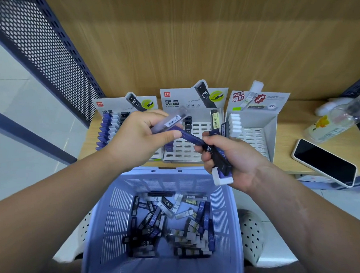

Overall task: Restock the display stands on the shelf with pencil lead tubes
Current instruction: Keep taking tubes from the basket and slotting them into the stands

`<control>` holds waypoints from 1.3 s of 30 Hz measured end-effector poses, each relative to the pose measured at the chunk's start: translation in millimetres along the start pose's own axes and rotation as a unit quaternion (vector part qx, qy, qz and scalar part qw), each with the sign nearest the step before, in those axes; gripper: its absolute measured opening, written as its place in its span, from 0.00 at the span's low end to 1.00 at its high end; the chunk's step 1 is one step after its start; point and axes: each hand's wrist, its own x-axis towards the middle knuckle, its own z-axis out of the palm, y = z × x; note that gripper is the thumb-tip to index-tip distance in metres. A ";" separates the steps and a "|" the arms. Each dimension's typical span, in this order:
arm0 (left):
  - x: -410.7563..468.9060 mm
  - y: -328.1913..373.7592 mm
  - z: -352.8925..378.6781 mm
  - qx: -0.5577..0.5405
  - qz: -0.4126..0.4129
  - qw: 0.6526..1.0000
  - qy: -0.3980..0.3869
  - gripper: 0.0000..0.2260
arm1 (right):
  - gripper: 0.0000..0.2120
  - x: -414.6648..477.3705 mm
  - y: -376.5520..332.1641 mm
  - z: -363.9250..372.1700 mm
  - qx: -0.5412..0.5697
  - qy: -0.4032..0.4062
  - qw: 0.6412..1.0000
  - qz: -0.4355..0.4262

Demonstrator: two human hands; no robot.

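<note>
Head view: both hands hover just above the far rim of the basket (92,222). Your left hand (138,138) grips a clear tube (172,120) and pinches one end of a blue tube (192,138). Your right hand (233,160) is closed round a bundle of dark tubes (219,157), fingers at the blue tube's other end. Loose tubes (168,219) lie inside the basket and the display stands (188,150) sit beyond it. Probably a colour sort: pull the blue tube fully free, keep the bundle squeezed so nothing drops, then slot it upright.

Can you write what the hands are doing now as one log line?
left hand: holds clear tube | right hand: holds bundle of tubes | basket: loose tubes inside | middle stand: mostly empty slots
</note>
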 end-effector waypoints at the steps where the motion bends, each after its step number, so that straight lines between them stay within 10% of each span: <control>1: 1.7 -3.7 0.4 -0.006 -0.032 0.999 0.017 0.12 | 0.04 0.9 0.5 -2.1 -0.006 0.012 1.000 -0.011; 8: 15.4 -70.7 -5.1 0.128 -0.141 0.979 0.069 0.14 | 0.08 5.9 1.8 -19.6 -0.015 0.085 0.996 -0.035; 25: 27.2 -96.3 10.3 0.340 -0.038 0.935 -0.095 0.22 | 0.07 4.3 1.0 -25.4 -0.037 0.076 0.995 -0.048; 39: 27.0 -105.8 23.9 0.358 0.029 0.930 -0.079 0.04 | 0.09 5.5 6.8 -24.8 -0.056 0.081 0.994 -0.046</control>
